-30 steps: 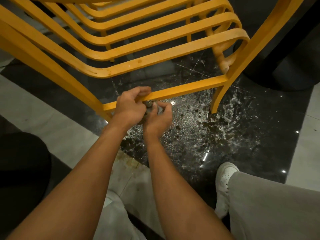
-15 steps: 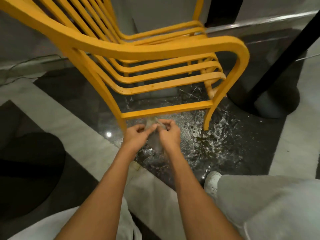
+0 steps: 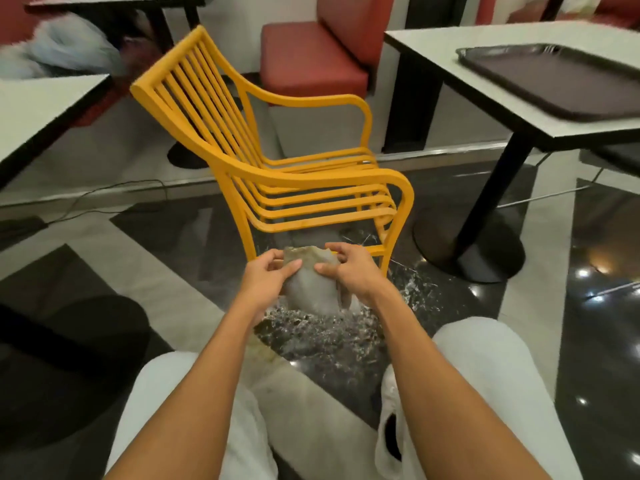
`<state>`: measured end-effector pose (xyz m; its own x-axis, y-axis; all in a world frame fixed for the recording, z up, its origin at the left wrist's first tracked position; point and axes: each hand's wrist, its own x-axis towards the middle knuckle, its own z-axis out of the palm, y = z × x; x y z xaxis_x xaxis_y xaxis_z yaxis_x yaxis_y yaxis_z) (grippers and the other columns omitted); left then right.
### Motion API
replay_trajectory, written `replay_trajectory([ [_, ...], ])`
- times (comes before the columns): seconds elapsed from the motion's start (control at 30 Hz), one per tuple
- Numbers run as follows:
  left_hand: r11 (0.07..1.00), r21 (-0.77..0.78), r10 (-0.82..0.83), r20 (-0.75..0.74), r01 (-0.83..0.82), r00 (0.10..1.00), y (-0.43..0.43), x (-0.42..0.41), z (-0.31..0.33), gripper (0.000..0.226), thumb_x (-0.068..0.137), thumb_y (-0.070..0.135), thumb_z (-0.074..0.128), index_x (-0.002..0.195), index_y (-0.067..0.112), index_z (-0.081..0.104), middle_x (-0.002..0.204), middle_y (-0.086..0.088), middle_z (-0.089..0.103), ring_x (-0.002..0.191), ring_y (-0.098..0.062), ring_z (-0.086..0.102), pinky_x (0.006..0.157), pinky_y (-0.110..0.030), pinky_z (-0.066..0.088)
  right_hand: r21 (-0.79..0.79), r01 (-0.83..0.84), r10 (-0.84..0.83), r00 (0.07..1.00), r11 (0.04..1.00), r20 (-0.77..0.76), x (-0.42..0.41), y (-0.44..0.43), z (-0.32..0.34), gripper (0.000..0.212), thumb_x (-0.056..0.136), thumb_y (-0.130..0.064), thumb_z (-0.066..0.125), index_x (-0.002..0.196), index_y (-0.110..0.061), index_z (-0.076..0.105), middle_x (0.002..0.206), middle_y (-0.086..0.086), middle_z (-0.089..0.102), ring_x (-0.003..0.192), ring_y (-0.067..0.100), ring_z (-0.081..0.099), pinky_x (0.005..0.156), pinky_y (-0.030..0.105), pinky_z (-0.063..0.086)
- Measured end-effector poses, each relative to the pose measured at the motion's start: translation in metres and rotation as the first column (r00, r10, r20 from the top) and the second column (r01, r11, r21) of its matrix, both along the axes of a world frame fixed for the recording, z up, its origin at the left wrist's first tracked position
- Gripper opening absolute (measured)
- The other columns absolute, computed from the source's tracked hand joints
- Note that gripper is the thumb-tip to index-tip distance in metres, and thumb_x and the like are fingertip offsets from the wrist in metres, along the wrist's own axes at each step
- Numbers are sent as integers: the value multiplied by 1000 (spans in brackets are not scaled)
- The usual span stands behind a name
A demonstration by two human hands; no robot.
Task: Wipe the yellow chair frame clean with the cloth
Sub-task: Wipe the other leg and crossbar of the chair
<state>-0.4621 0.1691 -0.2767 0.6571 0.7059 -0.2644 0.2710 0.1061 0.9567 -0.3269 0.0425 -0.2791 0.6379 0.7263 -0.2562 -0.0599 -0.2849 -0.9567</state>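
The left hand (image 3: 273, 271) and right hand (image 3: 349, 268) are both pinching the crumpled grey cloth (image 3: 311, 289), holding it spread just in front of the low side rail (image 3: 375, 251) of the slatted yellow chair frame (image 3: 294, 178). Turning a clean face outward before pressing it along that rail is looking like the wise move.

It was the dining area of a fast-food eatery. White-topped pedestal desks (image 3: 429, 43) stood about, one bearing a dark serving tray (image 3: 554, 77). Red padded bench seats (image 3: 311, 60) lined the back, a yellow slatted chair (image 3: 311, 180) stood between, and the stone floor (image 3: 606, 237) was polished.
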Motion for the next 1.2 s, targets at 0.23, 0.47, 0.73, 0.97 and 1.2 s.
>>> replay_trajectory([
  [0.23,982,177,-91,113,70,989,-33,-11,72,9,97,29,78,105,26,76,103,-2,80,95,-19,77,71,-32,61,20,-89,86,989,996,120,0,-60,93,12,95,-17,75,104,-9,76,97,2,80,88,15,78,68,25,60],
  [0.47,968,252,-68,196,17,978,-43,21,93,7,96,29,79,102,28,76,100,-2,81,94,-19,79,85,-49,66,128,1,-19,990,992,143,24,-67,111,16,96,-11,74,111,-10,68,110,14,77,101,27,77,88,42,64],
  [0.73,967,250,-82,144,44,986,-7,113,64,11,99,30,76,104,21,77,97,0,82,92,-16,79,81,-49,66,112,181,-205,939,977,276,108,-37,89,24,88,-12,83,109,-13,72,100,8,77,94,19,77,86,44,64],
  [0.97,966,240,-105,39,92,994,24,212,65,7,100,37,72,96,32,73,95,2,81,90,-18,78,76,-55,65,26,281,-272,897,959,348,203,-9,87,21,86,-18,84,103,-27,74,94,3,75,87,17,75,80,40,64],
  [1.2,969,171,-148,-175,178,973,20,256,122,18,97,45,75,96,27,71,96,1,79,89,-19,77,77,-53,66,-99,314,-274,915,944,296,238,-18,134,21,85,-18,83,103,-27,75,93,-2,75,90,14,74,83,41,63],
])
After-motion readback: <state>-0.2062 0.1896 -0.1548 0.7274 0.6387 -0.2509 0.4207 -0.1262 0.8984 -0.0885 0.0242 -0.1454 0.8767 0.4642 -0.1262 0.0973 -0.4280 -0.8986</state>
